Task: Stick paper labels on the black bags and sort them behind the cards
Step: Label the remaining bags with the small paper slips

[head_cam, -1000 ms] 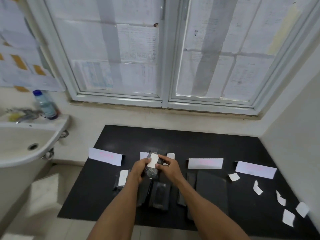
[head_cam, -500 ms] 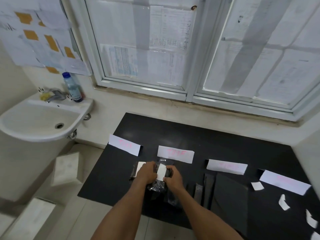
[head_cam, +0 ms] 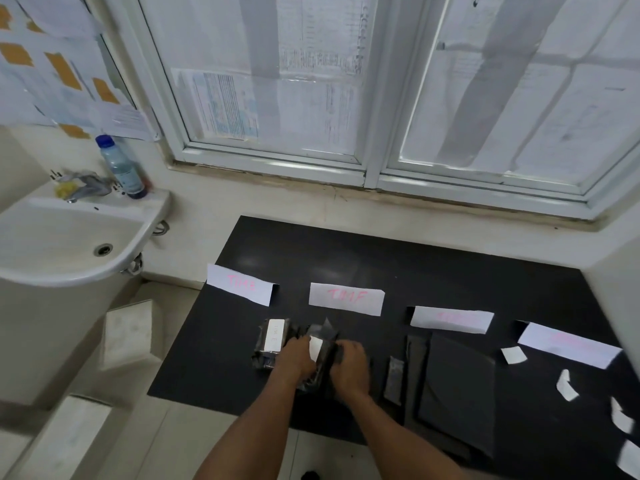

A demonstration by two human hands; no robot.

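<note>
A black bag [head_cam: 320, 336] with a white paper label [head_cam: 315, 346] on it is held over the black table [head_cam: 381, 268]. My left hand [head_cam: 294, 358] grips its left side and my right hand [head_cam: 349, 363] grips its right side. To the left lies a labelled black bag [head_cam: 272, 344] flat on the table. Several white cards with pink writing stand in a row: the far-left card [head_cam: 239, 284], the second card [head_cam: 346, 298], the third card [head_cam: 450, 319] and the right card [head_cam: 568, 344]. Unlabelled black bags [head_cam: 453, 389] lie to the right of my hands.
Loose white paper labels [head_cam: 514, 355] are scattered at the table's right end. A white sink [head_cam: 65, 244] with a bottle [head_cam: 121, 168] on its rim stands at the left. White boxes [head_cam: 128, 332] sit on the floor below it. A papered window runs behind the table.
The camera view has shifted and come closer to the table. Both hands keep hold of the labelled bag, which stays in front of the second card.
</note>
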